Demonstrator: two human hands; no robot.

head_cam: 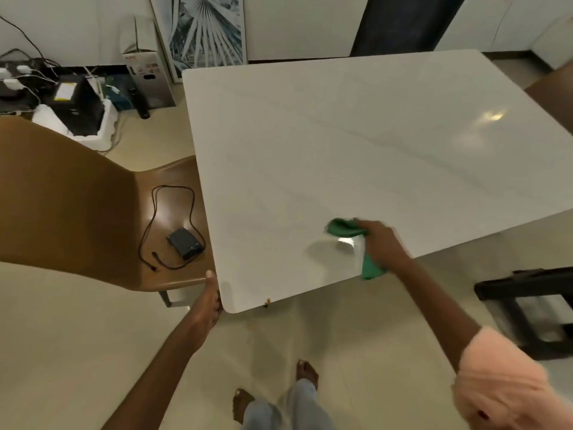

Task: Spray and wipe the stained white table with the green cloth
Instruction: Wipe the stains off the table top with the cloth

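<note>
We stand at the near corner of the white bench point(356, 135), looking down on it. Our right hand point(379, 240) holds the green cloth point(344, 228) on the bench top near the front edge; the fingers curl around the bunched cloth, and a tail of it point(370, 268) hangs out below the hand toward the edge. Just beside the cloth, on its near-left side, a glossy patch point(328, 249) reflects light on the surface. The hand and cloth are slightly blurred.

Our left hand point(212, 297) grips the rounded near-left corner of the bench. The thumb lies along the left edge on top; the fingers wrap under the rim, so their exact position cannot be told.

A brown chair point(77, 197) stands just beside the left edge of the bench. On its seat lie a small black box point(185, 243) and a looped black cable point(169, 212). Farther back, on the floor against the wall, sit a cluster of chargers and cables point(18, 79), a black unit in white foam packing point(80, 110), and a cardboard box point(148, 79). A framed leaf picture point(204, 29) leans against the wall behind the bench. A dark stool point(527, 308) stands at the right.
</note>
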